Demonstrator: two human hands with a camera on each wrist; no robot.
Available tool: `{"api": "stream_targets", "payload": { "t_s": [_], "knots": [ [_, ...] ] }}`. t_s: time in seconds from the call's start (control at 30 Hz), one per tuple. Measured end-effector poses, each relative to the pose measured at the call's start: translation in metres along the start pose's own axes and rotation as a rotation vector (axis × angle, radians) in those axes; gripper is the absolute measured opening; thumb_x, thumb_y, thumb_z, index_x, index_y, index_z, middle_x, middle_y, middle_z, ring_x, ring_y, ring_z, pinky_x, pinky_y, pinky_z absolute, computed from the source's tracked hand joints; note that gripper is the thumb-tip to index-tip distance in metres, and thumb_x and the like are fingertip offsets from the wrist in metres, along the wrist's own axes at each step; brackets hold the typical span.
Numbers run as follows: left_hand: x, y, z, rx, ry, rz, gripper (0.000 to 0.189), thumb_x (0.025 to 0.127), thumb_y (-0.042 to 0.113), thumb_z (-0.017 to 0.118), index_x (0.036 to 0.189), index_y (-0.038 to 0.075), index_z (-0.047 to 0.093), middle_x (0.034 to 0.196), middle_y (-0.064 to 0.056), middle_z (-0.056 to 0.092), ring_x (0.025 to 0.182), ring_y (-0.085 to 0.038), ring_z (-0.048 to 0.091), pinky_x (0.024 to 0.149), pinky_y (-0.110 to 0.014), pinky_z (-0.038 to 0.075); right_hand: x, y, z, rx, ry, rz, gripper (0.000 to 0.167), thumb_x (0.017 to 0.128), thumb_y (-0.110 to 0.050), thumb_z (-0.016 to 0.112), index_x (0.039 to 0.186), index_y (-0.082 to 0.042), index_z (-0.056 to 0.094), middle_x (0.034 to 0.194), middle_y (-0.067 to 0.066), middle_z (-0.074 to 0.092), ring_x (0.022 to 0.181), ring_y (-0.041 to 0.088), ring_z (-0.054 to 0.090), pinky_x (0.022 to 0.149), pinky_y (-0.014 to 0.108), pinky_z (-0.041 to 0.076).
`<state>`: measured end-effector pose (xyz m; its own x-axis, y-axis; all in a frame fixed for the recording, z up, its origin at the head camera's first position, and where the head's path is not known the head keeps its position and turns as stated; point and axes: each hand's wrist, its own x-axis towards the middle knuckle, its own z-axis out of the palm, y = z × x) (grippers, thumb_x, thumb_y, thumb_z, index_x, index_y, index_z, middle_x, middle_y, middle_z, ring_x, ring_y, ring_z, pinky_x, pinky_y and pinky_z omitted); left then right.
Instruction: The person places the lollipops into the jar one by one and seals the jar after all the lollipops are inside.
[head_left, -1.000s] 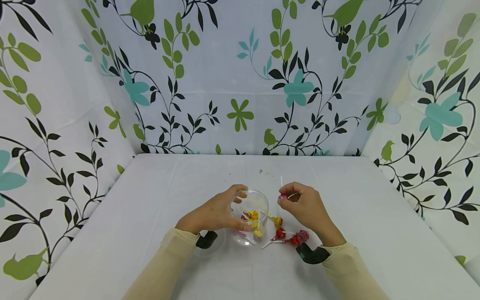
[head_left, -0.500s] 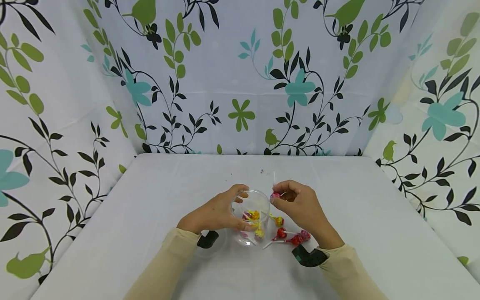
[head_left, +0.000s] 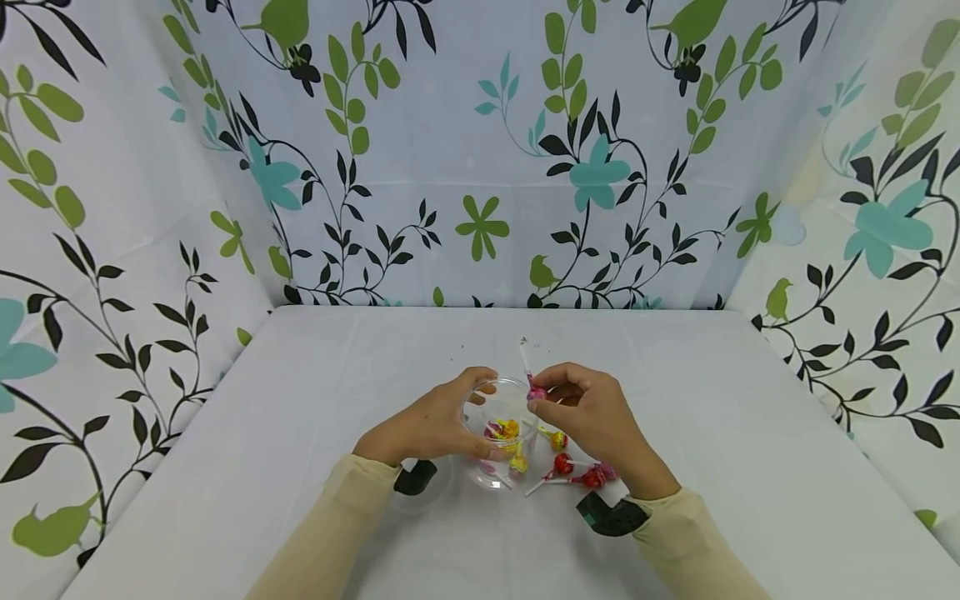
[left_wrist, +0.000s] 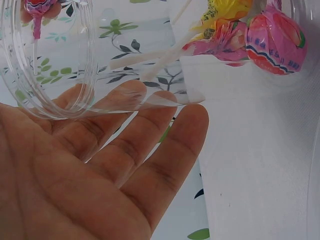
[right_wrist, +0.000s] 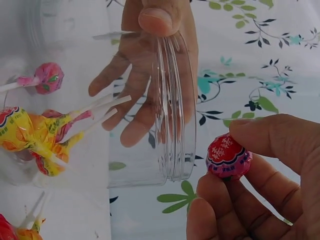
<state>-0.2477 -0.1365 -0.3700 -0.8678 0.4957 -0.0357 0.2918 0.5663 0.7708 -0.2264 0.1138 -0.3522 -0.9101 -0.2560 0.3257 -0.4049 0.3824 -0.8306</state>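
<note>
A clear plastic jar [head_left: 487, 477] stands at the middle of the table, its threaded rim [right_wrist: 172, 110] uncovered. My left hand [head_left: 427, 425] holds the jar around its side, thumb in front and fingers behind. Inside lie several wrapped lollipops, among them a yellow one [right_wrist: 14, 131] and a pink one [left_wrist: 275, 45]. Between thumb and fingers, my right hand [head_left: 592, 412] pinches the head of a pink-and-red lollipop [right_wrist: 229, 157] just off the right side of the jar's mouth. Its white stick points up and slightly left in the head view.
Several more lollipops lie on the table right of the jar, including red ones [head_left: 592, 477] and a yellow one [head_left: 557, 440], partly under the right hand. What looks like a clear round lid [head_left: 423, 504] lies below the left wrist. Small dark specks dot the tabletop behind the jar.
My right hand has moved left with the pinched lollipop, bringing it from a short way off to the jar's rim. The left hand and the jar stay in place.
</note>
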Motion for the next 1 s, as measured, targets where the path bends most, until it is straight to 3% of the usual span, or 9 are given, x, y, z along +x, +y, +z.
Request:
{"api": "stream_targets", "payload": {
  "t_s": [0.43,1.0],
  "knots": [
    [-0.001,0.0,0.0,0.006,0.001,-0.01,0.101,0.077,0.043,0.093,0.158,0.025,0.035,0.154,-0.004,0.052,0.14,-0.027,0.051,0.106,-0.059,0.049,-0.001,-0.002,0.007,0.008,-0.023,0.027,0.018,0.089,-0.011,0.083,0.105,-0.007,0.076,0.093,0.004,0.074,0.081,0.019,0.067,0.07,0.026,0.059],
    [-0.001,0.0,-0.001,-0.009,-0.003,0.016,0.101,0.075,0.041,0.095,0.156,0.024,0.037,0.154,-0.008,0.053,0.139,-0.026,0.052,0.108,-0.056,0.047,-0.005,0.005,-0.004,-0.064,0.019,-0.012,0.018,0.091,-0.014,0.081,0.107,-0.01,0.074,0.103,0.005,0.074,0.091,0.017,0.068,0.08,0.027,0.058]
  ]
}}
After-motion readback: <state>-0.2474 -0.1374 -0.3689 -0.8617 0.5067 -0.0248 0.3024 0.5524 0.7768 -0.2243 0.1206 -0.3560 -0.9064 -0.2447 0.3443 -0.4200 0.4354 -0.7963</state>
